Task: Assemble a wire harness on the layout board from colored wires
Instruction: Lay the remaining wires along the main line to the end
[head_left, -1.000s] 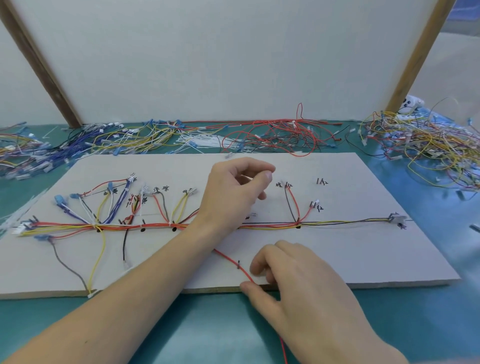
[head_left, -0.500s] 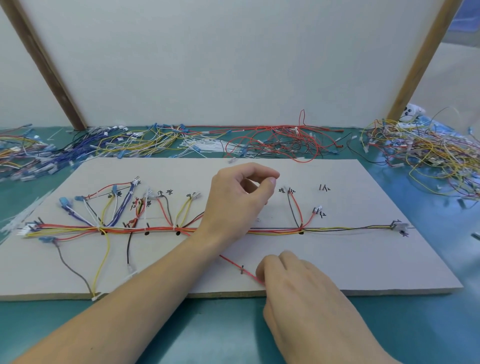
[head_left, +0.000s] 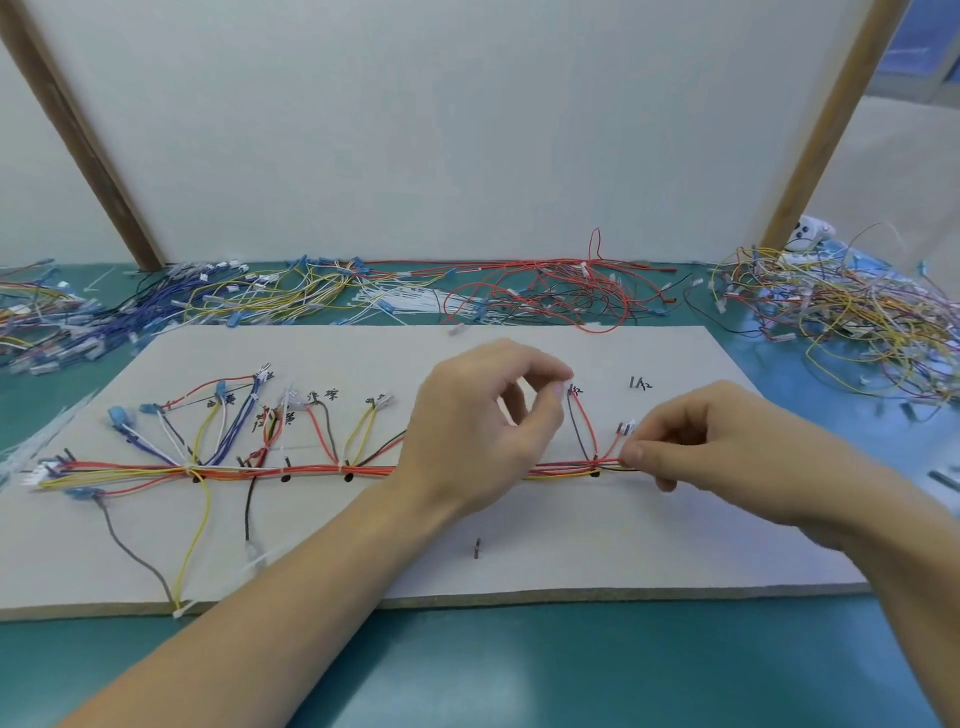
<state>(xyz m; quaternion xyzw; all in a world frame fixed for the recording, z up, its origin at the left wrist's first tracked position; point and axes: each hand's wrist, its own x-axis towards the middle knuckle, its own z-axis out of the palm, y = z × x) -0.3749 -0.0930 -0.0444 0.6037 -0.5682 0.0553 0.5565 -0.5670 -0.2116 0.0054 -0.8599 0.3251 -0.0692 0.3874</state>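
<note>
The right hand pinches the red wire along the harness trunk on the layout board; the left hand, fingertips pinched together, hovers just beside it.

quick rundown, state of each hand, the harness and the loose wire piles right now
left hand: over the trunk, thumb and forefinger pinched
right hand: pinching the trunk wires
harness trunk: laid along the layout board
loose wire piles: tangled behind the board
</note>
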